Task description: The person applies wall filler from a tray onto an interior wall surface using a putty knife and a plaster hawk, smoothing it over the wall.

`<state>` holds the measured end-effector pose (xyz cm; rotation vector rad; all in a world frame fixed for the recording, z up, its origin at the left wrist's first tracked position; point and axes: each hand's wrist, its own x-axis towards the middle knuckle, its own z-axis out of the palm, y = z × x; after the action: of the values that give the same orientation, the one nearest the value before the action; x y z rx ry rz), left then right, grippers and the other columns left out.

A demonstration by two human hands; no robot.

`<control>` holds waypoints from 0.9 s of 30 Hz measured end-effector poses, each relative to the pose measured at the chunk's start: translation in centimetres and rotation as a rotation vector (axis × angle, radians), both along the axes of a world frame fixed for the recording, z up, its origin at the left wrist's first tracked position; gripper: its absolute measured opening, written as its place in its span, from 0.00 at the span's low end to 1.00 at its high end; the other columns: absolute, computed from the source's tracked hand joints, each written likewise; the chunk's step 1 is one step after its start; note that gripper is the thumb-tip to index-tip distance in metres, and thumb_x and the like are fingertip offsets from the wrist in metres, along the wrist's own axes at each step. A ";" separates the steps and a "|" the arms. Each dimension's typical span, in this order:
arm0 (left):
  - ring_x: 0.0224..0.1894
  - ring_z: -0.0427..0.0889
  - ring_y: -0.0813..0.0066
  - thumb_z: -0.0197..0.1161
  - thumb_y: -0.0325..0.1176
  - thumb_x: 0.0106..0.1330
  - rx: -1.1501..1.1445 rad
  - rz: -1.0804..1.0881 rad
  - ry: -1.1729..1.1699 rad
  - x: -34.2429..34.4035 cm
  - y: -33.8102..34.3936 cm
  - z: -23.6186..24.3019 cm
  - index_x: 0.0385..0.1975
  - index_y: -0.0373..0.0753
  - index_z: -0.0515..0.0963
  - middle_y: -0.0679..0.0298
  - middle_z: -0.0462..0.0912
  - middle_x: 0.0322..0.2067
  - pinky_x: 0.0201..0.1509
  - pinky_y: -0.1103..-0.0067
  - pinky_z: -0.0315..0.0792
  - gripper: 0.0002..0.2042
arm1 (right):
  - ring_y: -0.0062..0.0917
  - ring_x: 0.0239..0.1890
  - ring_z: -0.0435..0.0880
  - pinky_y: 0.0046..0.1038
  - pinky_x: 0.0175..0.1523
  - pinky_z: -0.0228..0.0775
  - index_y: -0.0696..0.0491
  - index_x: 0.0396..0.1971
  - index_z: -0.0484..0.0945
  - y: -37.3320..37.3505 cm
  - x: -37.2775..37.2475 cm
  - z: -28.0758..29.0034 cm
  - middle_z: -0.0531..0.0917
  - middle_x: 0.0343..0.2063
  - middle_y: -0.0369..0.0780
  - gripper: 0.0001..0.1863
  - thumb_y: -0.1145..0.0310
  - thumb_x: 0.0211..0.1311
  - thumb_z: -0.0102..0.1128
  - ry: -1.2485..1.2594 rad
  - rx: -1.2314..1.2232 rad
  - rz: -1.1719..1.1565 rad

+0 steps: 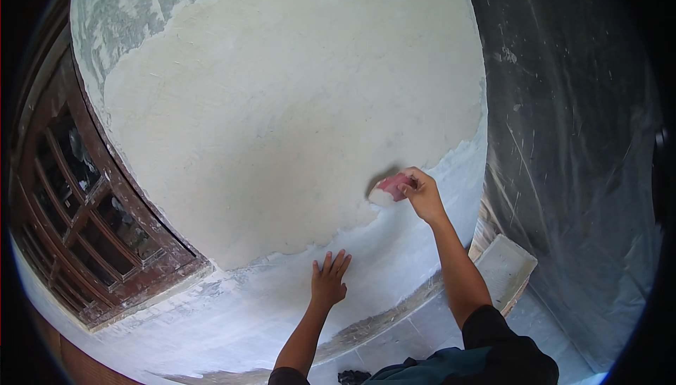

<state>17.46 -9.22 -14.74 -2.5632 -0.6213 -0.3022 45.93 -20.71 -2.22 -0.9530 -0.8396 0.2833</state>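
A pinkish-red putty spreader (396, 185) is pinched in my right hand (420, 193), its edge against the wall at the border between two coatings. Whitish paste shows along the spreader's lower left side. Lower and to the left, my left hand (329, 278) has its fingers spread against the wall and holds nothing. The wall's large beige coat (282, 124) spans the middle and upper part. Below it runs a whiter, bluish band (282, 314) with an uneven upper edge.
On the left is a brown wooden window frame (91, 205) with panes, spotted white. A dusty plastic sheet (563, 138) hangs along the right. Near my right forearm stands a pale open-topped box (505, 272) on the floor. Greenish-grey patchy wall (134, 8) shows at upper left.
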 end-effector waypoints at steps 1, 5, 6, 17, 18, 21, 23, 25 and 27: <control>0.70 0.45 0.65 0.65 0.42 0.45 -0.005 0.002 0.000 -0.1 0.1 -0.2 0.68 0.56 0.53 0.73 0.46 0.70 0.63 0.50 0.51 0.44 | 0.21 0.38 0.79 0.23 0.44 0.73 0.60 0.36 0.76 -0.5 -0.1 -0.1 0.81 0.34 0.40 0.12 0.89 0.53 0.50 -0.179 -0.095 0.035; 0.70 0.44 0.56 0.65 0.47 0.46 0.064 0.001 0.052 0.2 0.7 -0.8 0.68 0.56 0.51 0.68 0.44 0.71 0.63 0.43 0.45 0.45 | 0.24 0.37 0.80 0.24 0.45 0.72 0.60 0.36 0.76 0.1 0.2 -0.5 0.81 0.32 0.41 0.13 0.89 0.51 0.52 -0.477 -0.232 0.074; 0.71 0.43 0.57 0.64 0.47 0.46 0.075 -0.001 0.055 0.4 0.6 -0.9 0.68 0.56 0.51 0.68 0.44 0.71 0.63 0.44 0.44 0.45 | 0.26 0.35 0.81 0.25 0.44 0.72 0.60 0.37 0.77 0.5 0.6 -0.6 0.82 0.31 0.42 0.13 0.88 0.51 0.53 -0.533 -0.176 0.074; 0.71 0.43 0.59 0.65 0.46 0.47 0.062 0.007 0.051 0.2 0.5 -0.9 0.68 0.57 0.52 0.69 0.44 0.71 0.64 0.45 0.45 0.44 | 0.23 0.36 0.81 0.24 0.42 0.73 0.61 0.37 0.75 0.4 -0.9 2.5 0.82 0.33 0.41 0.13 0.89 0.52 0.52 -0.672 -0.246 0.124; 0.71 0.43 0.58 0.65 0.46 0.47 0.052 0.000 0.046 0.2 0.5 -0.9 0.68 0.57 0.52 0.69 0.44 0.71 0.64 0.45 0.45 0.44 | 0.23 0.36 0.81 0.24 0.43 0.72 0.61 0.37 0.76 0.3 -0.7 2.4 0.82 0.32 0.41 0.13 0.89 0.52 0.53 -0.581 -0.217 0.081; 0.70 0.45 0.58 0.65 0.45 0.46 0.055 -0.024 0.016 0.1 0.6 -1.0 0.68 0.57 0.53 0.69 0.45 0.70 0.63 0.45 0.46 0.44 | 0.21 0.34 0.79 0.23 0.42 0.72 0.60 0.37 0.76 0.2 -0.8 3.1 0.81 0.30 0.41 0.13 0.88 0.52 0.53 -0.326 -0.116 -0.027; 0.70 0.45 0.58 0.65 0.45 0.46 0.049 -0.009 0.022 -0.1 0.6 -0.9 0.68 0.56 0.53 0.69 0.45 0.70 0.63 0.45 0.46 0.44 | 0.20 0.34 0.78 0.22 0.42 0.72 0.60 0.38 0.76 -0.3 -1.2 3.1 0.81 0.30 0.40 0.13 0.88 0.52 0.53 -0.330 -0.119 0.038; 0.70 0.45 0.58 0.65 0.45 0.46 0.043 -0.005 0.030 -0.1 0.6 -1.0 0.68 0.56 0.53 0.69 0.45 0.70 0.63 0.45 0.45 0.44 | 0.19 0.34 0.78 0.22 0.40 0.72 0.60 0.38 0.76 -0.2 -1.4 2.3 0.80 0.30 0.39 0.13 0.88 0.52 0.52 -0.443 -0.199 0.108; 0.70 0.45 0.57 0.65 0.45 0.46 0.047 -0.006 0.028 0.1 0.6 -1.1 0.68 0.56 0.53 0.69 0.46 0.70 0.63 0.45 0.45 0.44 | 0.19 0.34 0.78 0.22 0.40 0.72 0.60 0.38 0.76 0.6 -1.3 1.3 0.81 0.30 0.39 0.13 0.88 0.52 0.52 -0.438 -0.231 0.104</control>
<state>17.54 -8.60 -15.82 -2.5203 -0.5897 -0.2795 44.64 -20.09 -0.96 -1.2114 -1.2804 0.2687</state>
